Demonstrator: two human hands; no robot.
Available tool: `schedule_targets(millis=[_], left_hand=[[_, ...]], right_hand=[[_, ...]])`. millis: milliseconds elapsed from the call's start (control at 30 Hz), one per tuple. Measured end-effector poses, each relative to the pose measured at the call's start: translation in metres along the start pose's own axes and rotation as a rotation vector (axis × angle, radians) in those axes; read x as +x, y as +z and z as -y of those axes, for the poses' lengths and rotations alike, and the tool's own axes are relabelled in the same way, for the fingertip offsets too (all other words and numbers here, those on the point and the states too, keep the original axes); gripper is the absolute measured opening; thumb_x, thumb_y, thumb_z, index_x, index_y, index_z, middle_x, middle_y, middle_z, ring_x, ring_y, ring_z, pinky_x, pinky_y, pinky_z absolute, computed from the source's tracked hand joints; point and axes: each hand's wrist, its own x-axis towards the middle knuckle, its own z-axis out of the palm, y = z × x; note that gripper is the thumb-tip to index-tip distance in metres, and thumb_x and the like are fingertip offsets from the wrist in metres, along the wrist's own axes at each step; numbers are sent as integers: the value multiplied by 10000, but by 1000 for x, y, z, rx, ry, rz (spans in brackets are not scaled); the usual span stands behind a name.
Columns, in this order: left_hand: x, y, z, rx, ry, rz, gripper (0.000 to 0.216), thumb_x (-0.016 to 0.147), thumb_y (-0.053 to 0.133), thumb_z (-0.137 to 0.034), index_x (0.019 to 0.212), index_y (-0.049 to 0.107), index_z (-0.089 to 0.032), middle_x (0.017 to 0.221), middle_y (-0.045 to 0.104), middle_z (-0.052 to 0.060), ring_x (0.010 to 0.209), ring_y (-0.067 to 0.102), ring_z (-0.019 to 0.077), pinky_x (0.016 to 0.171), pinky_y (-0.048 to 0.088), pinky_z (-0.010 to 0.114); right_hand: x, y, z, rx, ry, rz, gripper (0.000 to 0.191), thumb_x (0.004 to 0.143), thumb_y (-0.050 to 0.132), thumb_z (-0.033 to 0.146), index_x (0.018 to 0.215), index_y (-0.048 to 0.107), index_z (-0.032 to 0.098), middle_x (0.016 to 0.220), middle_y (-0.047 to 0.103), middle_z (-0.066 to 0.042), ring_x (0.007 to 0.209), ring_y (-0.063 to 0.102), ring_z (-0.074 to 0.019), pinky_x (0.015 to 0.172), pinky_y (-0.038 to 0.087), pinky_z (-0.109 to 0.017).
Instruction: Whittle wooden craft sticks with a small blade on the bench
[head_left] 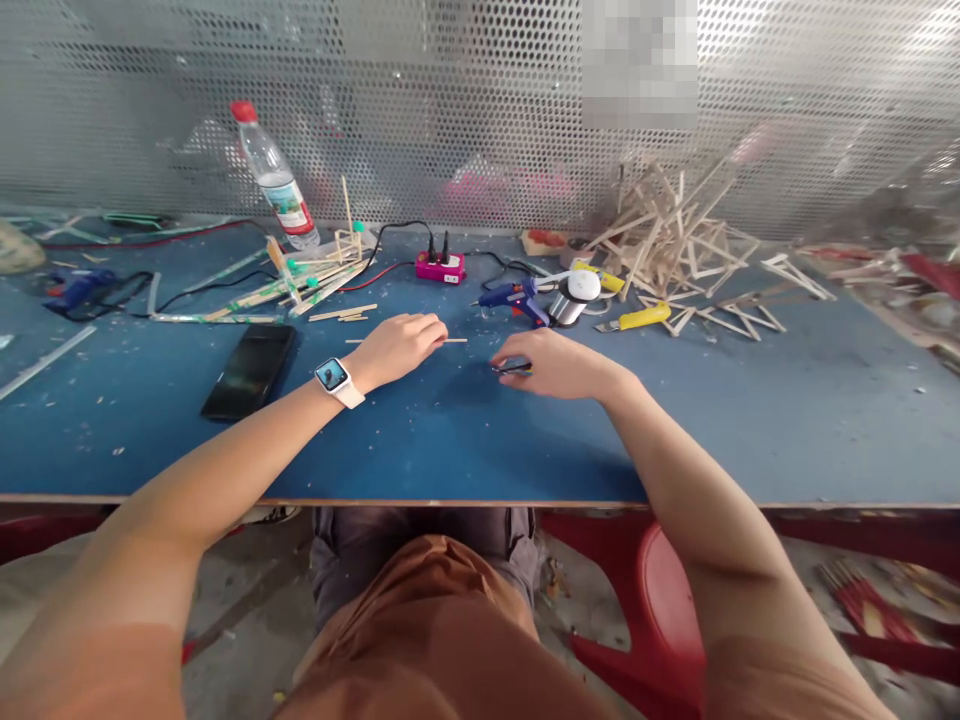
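Note:
A thin wooden stick [457, 341] lies crosswise under my left hand [403, 347], its ends showing on both sides. The fingers of that hand are bent together over the stick at the tabletop. To the right, my right hand [551, 362] has its thumb and fingers closed around a small dark tool [514, 369] with a touch of yellow on it. Most of this tool is covered by the fingers, so its kind is unclear. A gap separates the tool from the stick. Just beyond the right hand lies a blue glue gun [517, 298].
Beyond the hands are a pink power adapter [440, 267], a wire spool [574, 298] and a yellow utility knife [637, 318]. A pile of joined wooden sticks [667, 240] stands back right. At left are a phone [250, 371], a tilted water bottle [279, 185] and another glue gun [79, 288].

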Motion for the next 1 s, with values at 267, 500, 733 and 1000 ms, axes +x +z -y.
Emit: schedule_targets(millis=[267,500,733,1000], left_hand=[[-6,-3,2,-78,-10,17,402,1387,517,-364,1319,884,-214,1272,916,118,1093,880,243,878,646,378],[-9,2,-2,-178,-62,24,371,1362,546,-354,1253,876,-225,1223,916,98,1012,870,236,799,608,366],[-9,-2,-6,-375,-71,92,310,1333,641,-399,1246,904,-260,1183,926,81,1079,884,249,1007,715,396],[-9,-7,-1,-565,-17,162,319,1328,692,-449,1360,979,-313,1290,959,87,1153,913,261,1109,731,416]], right_hand=[[-11,-15,-17,85,-80,-21,332,1040,793,174,1296,982,270,1391,938,-92,1172,865,-267,1111,669,-435],[-3,-7,-26,61,-32,18,83,1101,886,289,1115,962,261,1185,918,-69,1019,840,-239,958,609,-371],[11,41,16,111,-79,-52,139,1211,828,309,1190,958,265,1188,914,-66,1008,811,-216,908,546,-358],[13,51,17,90,-56,-148,228,1235,848,449,1332,957,274,1303,914,-89,1122,827,-245,917,560,-368]])
